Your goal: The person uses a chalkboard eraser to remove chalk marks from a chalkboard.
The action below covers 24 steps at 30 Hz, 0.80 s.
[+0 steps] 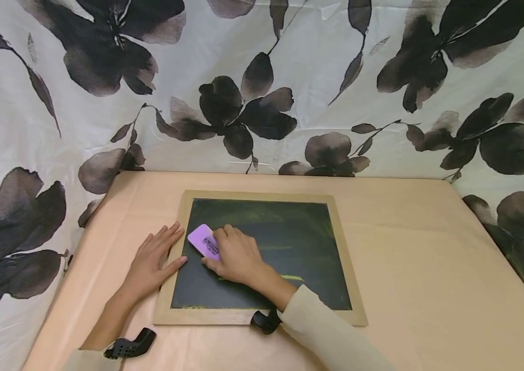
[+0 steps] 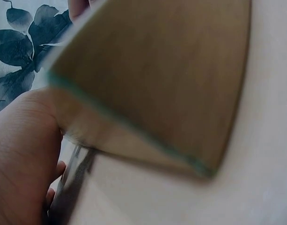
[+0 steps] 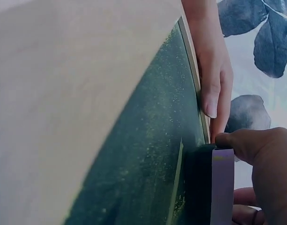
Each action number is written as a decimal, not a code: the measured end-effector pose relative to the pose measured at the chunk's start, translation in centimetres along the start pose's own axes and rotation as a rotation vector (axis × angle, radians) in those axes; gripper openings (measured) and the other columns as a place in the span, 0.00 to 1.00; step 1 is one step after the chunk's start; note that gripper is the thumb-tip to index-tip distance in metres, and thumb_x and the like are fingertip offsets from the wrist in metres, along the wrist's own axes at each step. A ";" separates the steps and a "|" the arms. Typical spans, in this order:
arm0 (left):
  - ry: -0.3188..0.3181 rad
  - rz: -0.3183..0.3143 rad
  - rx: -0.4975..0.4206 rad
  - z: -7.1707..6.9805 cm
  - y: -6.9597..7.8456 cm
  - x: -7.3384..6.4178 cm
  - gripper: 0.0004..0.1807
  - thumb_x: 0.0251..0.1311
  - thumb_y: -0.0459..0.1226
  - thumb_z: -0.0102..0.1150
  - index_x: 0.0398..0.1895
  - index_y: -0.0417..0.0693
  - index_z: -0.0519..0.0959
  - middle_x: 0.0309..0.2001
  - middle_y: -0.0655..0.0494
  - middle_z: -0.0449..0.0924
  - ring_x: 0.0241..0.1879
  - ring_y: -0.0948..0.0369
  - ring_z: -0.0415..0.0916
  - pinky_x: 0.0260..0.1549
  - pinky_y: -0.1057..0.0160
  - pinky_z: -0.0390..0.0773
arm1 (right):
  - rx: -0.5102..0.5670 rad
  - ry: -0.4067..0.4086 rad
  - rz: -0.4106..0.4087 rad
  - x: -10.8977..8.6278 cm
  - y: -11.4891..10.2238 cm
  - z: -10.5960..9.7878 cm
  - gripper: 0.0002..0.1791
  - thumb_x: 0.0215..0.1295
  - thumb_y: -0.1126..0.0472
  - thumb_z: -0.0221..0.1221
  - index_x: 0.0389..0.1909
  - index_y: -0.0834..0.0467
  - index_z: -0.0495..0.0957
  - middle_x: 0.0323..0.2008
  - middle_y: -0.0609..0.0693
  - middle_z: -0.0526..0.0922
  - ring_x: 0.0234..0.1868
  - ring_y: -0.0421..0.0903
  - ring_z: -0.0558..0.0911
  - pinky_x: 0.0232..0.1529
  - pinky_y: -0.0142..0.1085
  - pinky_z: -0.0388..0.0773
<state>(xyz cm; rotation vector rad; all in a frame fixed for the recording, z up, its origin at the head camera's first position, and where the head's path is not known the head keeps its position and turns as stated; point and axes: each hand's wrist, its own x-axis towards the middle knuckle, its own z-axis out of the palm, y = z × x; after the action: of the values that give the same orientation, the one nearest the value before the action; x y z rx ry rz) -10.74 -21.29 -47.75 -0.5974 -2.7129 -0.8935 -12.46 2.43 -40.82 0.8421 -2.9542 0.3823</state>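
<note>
A small chalkboard (image 1: 308,226) in a pale wooden frame (image 1: 345,257) lies on the table. My right hand (image 1: 238,255) grips a purple chalkboard eraser (image 1: 201,239) with dark printing, over the board's left part. The eraser's dark underside faces the board in the right wrist view, its purple edge (image 3: 223,187) beside my thumb. My left hand (image 1: 152,263) lies with straight, spread fingers at the frame's left side, thumb on the rail. A bright yellow chalk line (image 1: 292,277) crosses the lower board, partly hidden by my right hand; fainter yellow smears lie higher up.
The table (image 1: 428,268) has a peach-coloured cover. Behind and beside it hangs a white cloth (image 1: 326,67) with dark flowers. Black wrist cameras (image 1: 132,345) sit on both wrists, the right one over the frame's bottom rail. Blurred wood (image 2: 157,79) fills much of the left wrist view.
</note>
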 end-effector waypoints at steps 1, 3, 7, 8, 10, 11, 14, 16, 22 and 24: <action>-0.004 0.000 0.002 0.1 0.1 0.1 0.35 0.59 0.47 0.63 0.69 0.47 0.66 0.71 0.51 0.58 0.70 0.44 0.52 0.66 0.40 0.46 | 0.001 -0.004 0.007 -0.1 0.2 -0.1 0.30 0.56 0.38 0.63 0.49 0.56 0.77 0.31 0.45 0.71 0.27 0.39 0.70 0.17 0.30 0.64; -0.012 0.002 0.006 0.2 0.3 0.3 0.35 0.60 0.47 0.62 0.69 0.47 0.66 0.72 0.51 0.58 0.70 0.44 0.52 0.66 0.40 0.46 | 0.002 -0.008 0.021 -0.3 0.6 -0.2 0.30 0.56 0.38 0.63 0.50 0.56 0.76 0.31 0.45 0.71 0.27 0.39 0.70 0.17 0.30 0.64; -0.008 -0.001 0.009 0.2 0.8 0.6 0.36 0.60 0.47 0.62 0.70 0.47 0.65 0.72 0.50 0.58 0.70 0.44 0.51 0.66 0.39 0.46 | -0.002 0.023 0.054 -0.3 2.2 -0.5 0.30 0.55 0.38 0.63 0.49 0.57 0.76 0.31 0.47 0.72 0.27 0.41 0.71 0.16 0.32 0.65; -0.007 -0.002 0.009 0.2 0.8 0.6 0.36 0.59 0.47 0.62 0.70 0.47 0.65 0.72 0.50 0.58 0.70 0.44 0.51 0.65 0.39 0.46 | -0.005 0.040 0.065 -0.3 2.7 -0.6 0.30 0.55 0.38 0.64 0.49 0.57 0.76 0.31 0.47 0.72 0.27 0.41 0.71 0.16 0.32 0.66; -0.006 -0.009 0.012 0.2 0.9 0.7 0.36 0.59 0.47 0.62 0.70 0.47 0.65 0.72 0.50 0.57 0.70 0.44 0.51 0.65 0.39 0.46 | -0.006 0.072 0.091 -0.3 3.9 -0.8 0.30 0.55 0.38 0.64 0.48 0.58 0.76 0.30 0.48 0.72 0.26 0.41 0.72 0.15 0.34 0.67; -0.008 -0.014 0.012 0.2 1.0 0.7 0.36 0.60 0.47 0.62 0.70 0.47 0.65 0.72 0.50 0.57 0.70 0.44 0.51 0.66 0.39 0.46 | -0.008 0.086 0.104 -0.4 4.6 -0.9 0.30 0.54 0.38 0.65 0.47 0.58 0.76 0.30 0.48 0.72 0.26 0.41 0.72 0.15 0.34 0.67; -0.014 -0.028 0.017 0.2 1.1 0.7 0.37 0.60 0.48 0.62 0.70 0.47 0.64 0.72 0.50 0.57 0.70 0.44 0.51 0.66 0.39 0.45 | -0.011 0.108 0.148 -0.5 6.7 -1.2 0.29 0.54 0.39 0.65 0.45 0.59 0.76 0.29 0.48 0.71 0.25 0.42 0.72 0.15 0.36 0.68; -0.018 -0.039 0.018 0.3 1.1 0.6 0.37 0.60 0.48 0.62 0.71 0.48 0.64 0.72 0.50 0.56 0.70 0.44 0.50 0.66 0.40 0.45 | -0.013 0.111 0.183 -0.8 8.1 -1.5 0.29 0.54 0.39 0.65 0.45 0.59 0.76 0.29 0.48 0.71 0.24 0.42 0.72 0.16 0.37 0.69; -0.016 -0.052 0.020 0.3 1.4 0.6 0.37 0.60 0.48 0.61 0.71 0.48 0.64 0.72 0.50 0.56 0.70 0.44 0.50 0.66 0.40 0.44 | 0.004 0.082 0.291 -1.7 11.8 -2.8 0.31 0.54 0.40 0.66 0.47 0.60 0.76 0.31 0.50 0.72 0.27 0.44 0.73 0.20 0.40 0.72; -0.013 -0.056 0.021 0.4 1.4 0.6 0.37 0.60 0.49 0.61 0.71 0.48 0.64 0.72 0.50 0.56 0.70 0.44 0.50 0.66 0.40 0.44 | 0.011 0.072 0.308 -2.1 12.9 -3.1 0.31 0.53 0.40 0.65 0.48 0.61 0.75 0.32 0.51 0.73 0.28 0.45 0.73 0.21 0.41 0.72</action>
<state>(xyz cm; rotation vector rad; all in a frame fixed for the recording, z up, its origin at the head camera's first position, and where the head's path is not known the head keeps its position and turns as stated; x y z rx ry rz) -10.69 -19.85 -47.10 -0.5272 -2.7600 -0.8757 -17.53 14.86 -40.93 0.3629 -3.0165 0.4308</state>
